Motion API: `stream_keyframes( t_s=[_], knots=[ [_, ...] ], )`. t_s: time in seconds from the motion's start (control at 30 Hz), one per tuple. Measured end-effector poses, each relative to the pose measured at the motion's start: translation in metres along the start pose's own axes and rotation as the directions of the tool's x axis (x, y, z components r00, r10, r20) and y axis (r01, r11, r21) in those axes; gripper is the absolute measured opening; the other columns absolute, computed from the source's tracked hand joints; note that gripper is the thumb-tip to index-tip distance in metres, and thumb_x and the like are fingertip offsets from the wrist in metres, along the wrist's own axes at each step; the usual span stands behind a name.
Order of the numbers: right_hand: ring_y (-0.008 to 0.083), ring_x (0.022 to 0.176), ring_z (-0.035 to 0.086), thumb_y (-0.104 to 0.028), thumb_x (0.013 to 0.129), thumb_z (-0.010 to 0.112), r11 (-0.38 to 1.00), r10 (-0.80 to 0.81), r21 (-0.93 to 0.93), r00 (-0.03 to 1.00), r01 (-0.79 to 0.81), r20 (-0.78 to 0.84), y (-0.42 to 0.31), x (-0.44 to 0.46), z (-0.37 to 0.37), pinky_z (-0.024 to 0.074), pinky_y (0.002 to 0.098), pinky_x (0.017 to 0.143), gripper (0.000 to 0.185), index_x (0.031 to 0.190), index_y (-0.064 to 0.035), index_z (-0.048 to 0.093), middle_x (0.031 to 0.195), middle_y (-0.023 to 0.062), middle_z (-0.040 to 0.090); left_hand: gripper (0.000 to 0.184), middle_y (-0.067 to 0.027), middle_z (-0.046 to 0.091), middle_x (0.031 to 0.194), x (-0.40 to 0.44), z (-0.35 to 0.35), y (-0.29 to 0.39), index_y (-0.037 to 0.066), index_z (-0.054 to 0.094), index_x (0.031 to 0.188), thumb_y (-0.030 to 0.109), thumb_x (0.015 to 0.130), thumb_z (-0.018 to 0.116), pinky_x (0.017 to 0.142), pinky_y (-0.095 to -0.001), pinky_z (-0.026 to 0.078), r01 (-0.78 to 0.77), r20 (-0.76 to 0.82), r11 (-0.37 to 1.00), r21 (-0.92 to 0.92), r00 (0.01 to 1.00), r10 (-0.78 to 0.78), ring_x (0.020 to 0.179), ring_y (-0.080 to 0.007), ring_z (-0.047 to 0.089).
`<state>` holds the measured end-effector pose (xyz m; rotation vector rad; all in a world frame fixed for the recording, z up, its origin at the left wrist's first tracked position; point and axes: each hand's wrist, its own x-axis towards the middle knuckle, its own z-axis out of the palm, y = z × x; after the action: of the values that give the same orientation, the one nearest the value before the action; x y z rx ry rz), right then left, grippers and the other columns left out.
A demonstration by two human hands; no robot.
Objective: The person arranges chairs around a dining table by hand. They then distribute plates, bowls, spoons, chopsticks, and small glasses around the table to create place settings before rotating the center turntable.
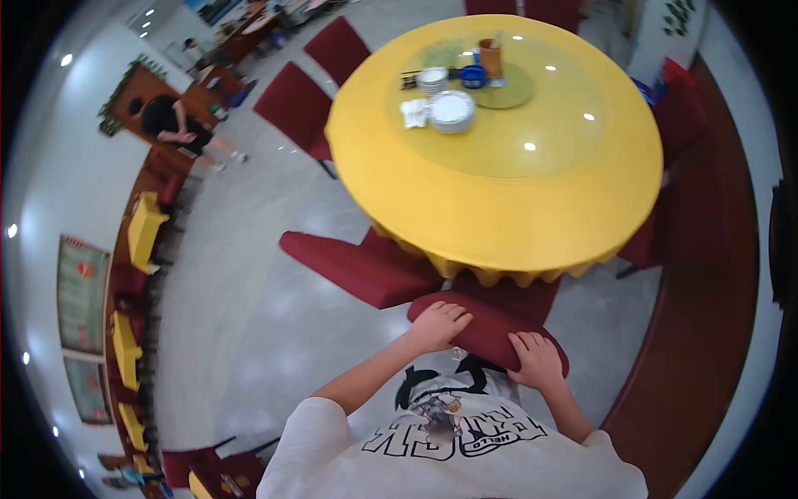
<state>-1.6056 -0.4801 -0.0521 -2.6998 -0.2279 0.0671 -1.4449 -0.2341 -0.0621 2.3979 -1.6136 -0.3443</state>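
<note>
Both of my hands rest on the padded back of a dark red chair [490, 328] directly in front of me. Toward the left end of its top edge, my left hand [439, 325] curls its fingers over the backrest. My right hand [537, 358] grips the same edge nearer the right end, fingers bent over the far side. The chair's seat shows partly beyond the backrest, at the hem of the yellow tablecloth [499, 224]. Just left of it, a second red chair [357, 268] also faces the round table.
On the table's glass turntable [557, 154] stand stacked white plates [452, 111], bowls [432, 81], a blue container [473, 76] and a brown holder [490, 58]. More red chairs [295, 108] ring the table. A person [170, 125] stands at the far left. Yellow-covered tables [145, 229] line the left wall.
</note>
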Motion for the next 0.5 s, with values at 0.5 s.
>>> stream_keyframes(
  t_s=[0.5],
  knots=[
    [0.0285, 0.093, 0.063, -0.010, 0.062, 0.074, 0.956, 0.265, -0.122, 0.963, -0.268, -0.042, -0.021, -0.018, 0.016, 0.0493, 0.0400, 0.081, 0.060, 0.120, -0.0101, 0.057, 0.101, 0.0103, 0.064, 0.039, -0.0101, 0.063, 0.086, 0.002, 0.012, -0.005, 0.007, 0.058, 0.096, 0.018, 0.061, 0.074, 0.074, -0.0404, 0.050, -0.035, 0.051, 0.998, 0.055, 0.998, 0.032, 0.086, -0.0287, 0.064]
  ],
)
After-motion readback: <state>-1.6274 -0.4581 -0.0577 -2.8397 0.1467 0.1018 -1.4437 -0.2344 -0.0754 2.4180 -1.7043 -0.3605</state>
